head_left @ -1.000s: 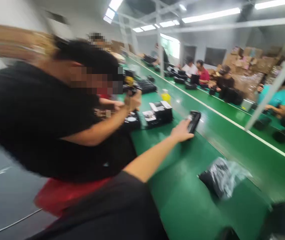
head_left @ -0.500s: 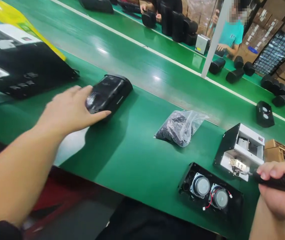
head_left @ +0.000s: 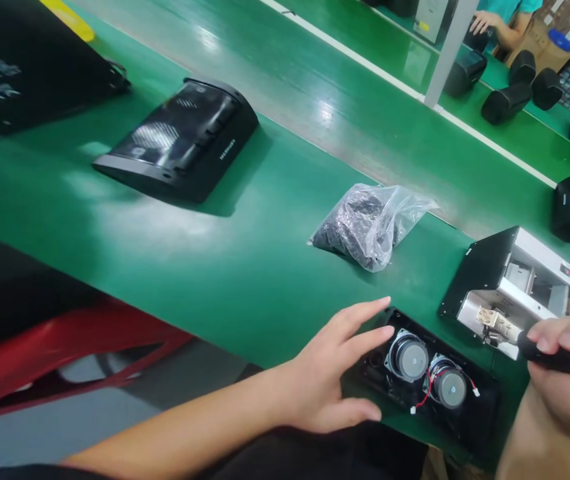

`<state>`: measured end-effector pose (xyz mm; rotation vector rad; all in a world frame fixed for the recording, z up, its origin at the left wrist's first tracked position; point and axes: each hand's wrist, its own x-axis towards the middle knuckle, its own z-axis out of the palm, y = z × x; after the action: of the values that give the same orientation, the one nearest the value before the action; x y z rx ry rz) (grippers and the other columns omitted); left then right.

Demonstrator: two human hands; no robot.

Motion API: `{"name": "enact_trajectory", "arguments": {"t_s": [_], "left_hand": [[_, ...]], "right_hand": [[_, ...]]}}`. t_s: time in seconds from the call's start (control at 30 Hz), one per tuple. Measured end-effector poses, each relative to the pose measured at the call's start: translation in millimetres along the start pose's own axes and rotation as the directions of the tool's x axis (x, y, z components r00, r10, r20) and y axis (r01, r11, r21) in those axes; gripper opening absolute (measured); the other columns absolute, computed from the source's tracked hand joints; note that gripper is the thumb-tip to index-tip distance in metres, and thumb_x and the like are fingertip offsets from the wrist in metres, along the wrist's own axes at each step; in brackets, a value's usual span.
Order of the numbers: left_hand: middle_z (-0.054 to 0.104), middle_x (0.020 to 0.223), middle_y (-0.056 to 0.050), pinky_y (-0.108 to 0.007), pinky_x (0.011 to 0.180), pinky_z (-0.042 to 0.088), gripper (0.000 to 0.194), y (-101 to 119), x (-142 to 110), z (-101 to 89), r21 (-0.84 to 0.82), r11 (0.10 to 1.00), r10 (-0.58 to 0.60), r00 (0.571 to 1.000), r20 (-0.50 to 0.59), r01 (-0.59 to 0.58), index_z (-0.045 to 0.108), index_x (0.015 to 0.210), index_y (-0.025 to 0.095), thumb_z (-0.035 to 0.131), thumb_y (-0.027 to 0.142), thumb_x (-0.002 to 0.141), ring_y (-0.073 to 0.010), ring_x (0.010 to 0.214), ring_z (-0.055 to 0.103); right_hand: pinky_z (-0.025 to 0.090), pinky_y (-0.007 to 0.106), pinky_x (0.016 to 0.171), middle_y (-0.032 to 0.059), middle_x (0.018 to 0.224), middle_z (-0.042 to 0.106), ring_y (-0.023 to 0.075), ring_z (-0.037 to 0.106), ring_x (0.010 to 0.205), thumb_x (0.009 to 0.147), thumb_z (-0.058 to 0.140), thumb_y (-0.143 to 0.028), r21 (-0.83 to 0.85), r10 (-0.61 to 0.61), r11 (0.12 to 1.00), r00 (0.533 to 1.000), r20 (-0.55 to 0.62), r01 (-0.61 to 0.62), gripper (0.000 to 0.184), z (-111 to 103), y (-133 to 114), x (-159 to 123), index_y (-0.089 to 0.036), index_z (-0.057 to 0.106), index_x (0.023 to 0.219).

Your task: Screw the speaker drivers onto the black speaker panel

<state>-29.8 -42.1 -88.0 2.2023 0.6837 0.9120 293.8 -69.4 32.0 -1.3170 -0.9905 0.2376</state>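
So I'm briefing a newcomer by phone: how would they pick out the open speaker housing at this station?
Start at the near edge of the green bench, where the left hand is spread. Right beside its fingers lies the open speaker housing, a black tray. Unlike the closed black shell farther left or the plastic bag behind it, it shows two round silver drivers with red and white wires.

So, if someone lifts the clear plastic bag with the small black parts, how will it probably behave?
The plastic bag looks thin and crumpled, so it would likely sag and change shape rather than stay stiff. Its small black contents seem loose and would probably shift toward the lowest corner. Lying slumped on the green bench, it seems unlikely to roll.
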Motion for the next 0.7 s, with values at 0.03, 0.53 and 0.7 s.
{"name": "enact_trajectory", "arguments": {"t_s": [0.03,0.53,0.7], "left_hand": [[0.036,0.18,-0.018,-0.063,0.124,0.051,0.107,-1,2,2.4,0.006,1.0,0.006,0.999,0.043,-0.006,0.022,0.175,0.043,0.082,0.067,0.09,-0.0443,0.156,0.051],[0.036,0.178,-0.021,-0.064,0.127,0.047,0.093,-8,3,7.7,0.05,0.999,0.011,0.997,0.071,-0.015,0.031,0.173,0.034,0.072,0.07,0.097,-0.0426,0.158,0.048],[0.039,0.173,-0.028,-0.064,0.124,0.05,0.089,-3,9,0.8,0.058,0.997,0.045,0.994,0.102,-0.051,0.035,0.17,0.025,0.067,0.072,0.1,-0.0427,0.157,0.049]], "right_hand": [[0.051,0.046,0.042,0.0022,0.081,0.058,0.0272,0.058,0.058,0.095,0.047,-0.089,0.004,0.023,1.0,1.0,0.008,-0.023,0.067,-3,3,3,-0.039,0.061,0.137],[0.05,0.045,0.038,-0.0022,0.066,0.057,0.0258,0.048,0.047,0.105,0.027,-0.061,0.027,-0.326,0.945,0.945,0.03,0.326,0.061,-20,35,14,-0.032,0.062,0.146],[0.054,0.047,0.047,0.0011,0.077,0.06,0.0276,0.056,0.057,0.098,0.051,-0.074,0.04,-0.284,0.958,0.959,0.003,0.284,0.066,-33,37,12,-0.029,0.059,0.145]]}}
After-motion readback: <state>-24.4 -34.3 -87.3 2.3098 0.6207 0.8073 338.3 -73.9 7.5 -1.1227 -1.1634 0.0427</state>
